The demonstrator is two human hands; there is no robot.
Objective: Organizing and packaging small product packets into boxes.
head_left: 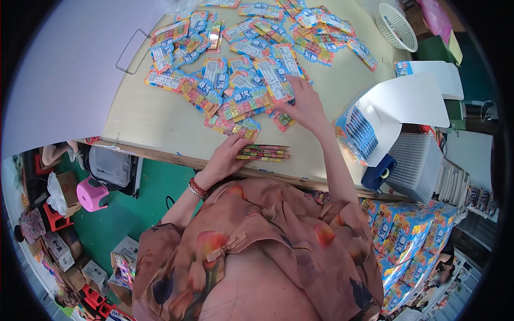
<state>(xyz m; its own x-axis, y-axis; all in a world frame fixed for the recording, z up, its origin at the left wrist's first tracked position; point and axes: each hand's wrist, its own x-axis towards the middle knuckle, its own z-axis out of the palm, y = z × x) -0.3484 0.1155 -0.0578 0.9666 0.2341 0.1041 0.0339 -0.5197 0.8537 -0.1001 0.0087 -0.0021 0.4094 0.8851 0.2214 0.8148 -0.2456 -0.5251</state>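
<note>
On the table (150, 125), left fingers (237, 143), grip unclear, touch aligned packs (267, 152); parted right fingers (296, 85), another pack (272, 77).

- Bare tabletop (142, 117) left of the heap — room to pass.
- Heaped packs (247, 80) block the middle, beyond the left hand (224, 159).
- Open box (381, 128), white flap (415, 99) spread — obstructs right of the right hand (306, 107).

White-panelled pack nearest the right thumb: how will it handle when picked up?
Probably fairly stiff: the white-panelled pack looks flat, with no obvious sag. Likely light, given its thin, card-like shape. Neighbouring packs might shift too, since they overlap loosely.
</note>
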